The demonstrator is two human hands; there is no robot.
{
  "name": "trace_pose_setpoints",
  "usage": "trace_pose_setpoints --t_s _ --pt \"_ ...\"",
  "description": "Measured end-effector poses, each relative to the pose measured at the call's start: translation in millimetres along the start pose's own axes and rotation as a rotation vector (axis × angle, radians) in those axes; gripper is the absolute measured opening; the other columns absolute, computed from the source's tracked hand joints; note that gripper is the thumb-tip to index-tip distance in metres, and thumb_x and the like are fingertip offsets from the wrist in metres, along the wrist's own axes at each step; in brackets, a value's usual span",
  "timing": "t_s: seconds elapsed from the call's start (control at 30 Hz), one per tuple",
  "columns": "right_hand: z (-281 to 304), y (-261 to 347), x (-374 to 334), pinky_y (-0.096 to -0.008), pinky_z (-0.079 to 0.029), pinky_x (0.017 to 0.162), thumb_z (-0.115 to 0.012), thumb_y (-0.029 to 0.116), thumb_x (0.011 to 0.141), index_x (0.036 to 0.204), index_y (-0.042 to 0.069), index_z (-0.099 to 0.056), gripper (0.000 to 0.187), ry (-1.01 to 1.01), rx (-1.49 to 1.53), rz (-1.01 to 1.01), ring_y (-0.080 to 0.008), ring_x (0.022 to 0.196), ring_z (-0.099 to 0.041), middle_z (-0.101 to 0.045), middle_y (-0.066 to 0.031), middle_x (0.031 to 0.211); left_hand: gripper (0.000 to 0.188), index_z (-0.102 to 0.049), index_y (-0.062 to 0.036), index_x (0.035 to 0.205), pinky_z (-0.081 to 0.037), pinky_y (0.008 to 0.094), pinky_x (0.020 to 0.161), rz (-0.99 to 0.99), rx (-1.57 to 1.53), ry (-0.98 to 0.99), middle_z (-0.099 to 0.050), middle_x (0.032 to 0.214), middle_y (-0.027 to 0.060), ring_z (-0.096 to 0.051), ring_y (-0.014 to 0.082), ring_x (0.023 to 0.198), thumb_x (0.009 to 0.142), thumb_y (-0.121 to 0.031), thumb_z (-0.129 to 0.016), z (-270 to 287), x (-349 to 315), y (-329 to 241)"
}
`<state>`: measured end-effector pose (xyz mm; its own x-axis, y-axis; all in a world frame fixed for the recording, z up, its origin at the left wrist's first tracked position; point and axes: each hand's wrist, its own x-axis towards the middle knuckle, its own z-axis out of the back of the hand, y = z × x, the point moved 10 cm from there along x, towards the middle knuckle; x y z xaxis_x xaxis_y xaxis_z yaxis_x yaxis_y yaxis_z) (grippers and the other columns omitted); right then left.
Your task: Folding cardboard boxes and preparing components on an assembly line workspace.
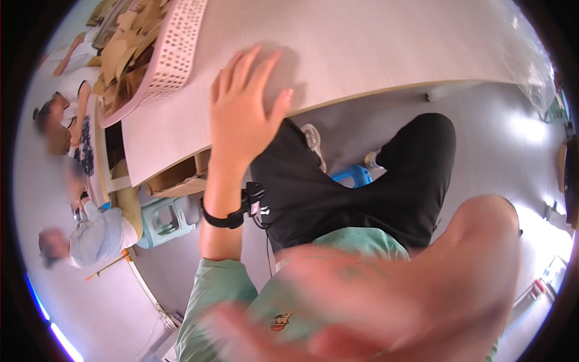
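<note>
My left hand (244,99) rests at the edge of the pale table (362,48), fingers spread and holding nothing. A black strap with a small device (235,208) circles the left wrist, and a thin cable hangs from it. My right arm is bent across my chest, close to the camera. Motion smears my right hand (338,295), so its fingers cannot be made out, nor whether anything is in them. Nearest to the left hand stands a pink perforated basket (176,51) filled with torn brown cardboard pieces (123,51).
Under the table sits an open cardboard box (181,176), with a light blue stool (166,222) beside it. Several people are at the far left. Clear plastic sheeting (528,60) hangs over the table's right end. Part of a blue stool (356,175) shows between my legs.
</note>
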<state>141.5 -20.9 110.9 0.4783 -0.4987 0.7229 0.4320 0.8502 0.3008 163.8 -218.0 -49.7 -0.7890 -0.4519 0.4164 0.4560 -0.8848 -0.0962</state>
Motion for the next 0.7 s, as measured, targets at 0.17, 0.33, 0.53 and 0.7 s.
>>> trace_pose_setpoints --t_s 0.17,0.33,0.53,0.7 --pt "30 -71 -45 -0.0414 -0.055 0.08 -0.067 0.008 0.077 0.103 0.002 -0.07 0.027 -0.115 -0.357 -0.191 -0.0345 0.099 -0.068 -0.072 -0.0139 0.107 0.052 -0.056 -0.014 0.138 -0.033 0.0498 0.111 0.044 -0.036 0.03 -0.05 0.145 0.0127 -0.043 0.0364 0.135 0.091 -0.035 -0.062 4 4 2" --pt "32 -160 -105 -0.0454 -0.043 0.102 -0.067 0.015 0.085 0.123 0.004 -0.064 0.04 -0.056 -0.54 -0.711 -0.0368 0.122 -0.056 -0.06 -0.0154 0.133 0.054 -0.055 -0.0159 0.139 -0.032 0.0493 0.113 0.054 -0.031 0.04 -0.048 0.145 0.0112 -0.041 0.0357 0.137 0.09 -0.036 -0.064 12 6 1" --pt "17 -209 -141 -0.0476 -0.029 0.117 -0.067 0.028 0.088 0.14 0.008 -0.053 0.057 0.088 -0.801 -0.981 -0.0349 0.141 -0.039 -0.043 -0.0139 0.153 0.047 -0.057 -0.0139 0.126 -0.037 0.0502 0.104 0.117 -0.131 -0.013 -0.051 0.132 0.0108 -0.046 0.037 0.125 0.085 -0.033 -0.071 11 18 3" --pt "24 -222 -137 -0.0474 -0.028 0.118 -0.068 0.032 0.088 0.142 0.009 -0.052 0.061 0.106 -0.785 -0.998 -0.0347 0.143 -0.037 -0.041 -0.0139 0.155 0.049 -0.057 -0.0137 0.127 -0.038 0.0504 0.103 0.145 -0.118 -0.037 -0.049 0.134 0.0106 -0.046 0.0369 0.125 0.085 -0.034 -0.071 5 27 3"
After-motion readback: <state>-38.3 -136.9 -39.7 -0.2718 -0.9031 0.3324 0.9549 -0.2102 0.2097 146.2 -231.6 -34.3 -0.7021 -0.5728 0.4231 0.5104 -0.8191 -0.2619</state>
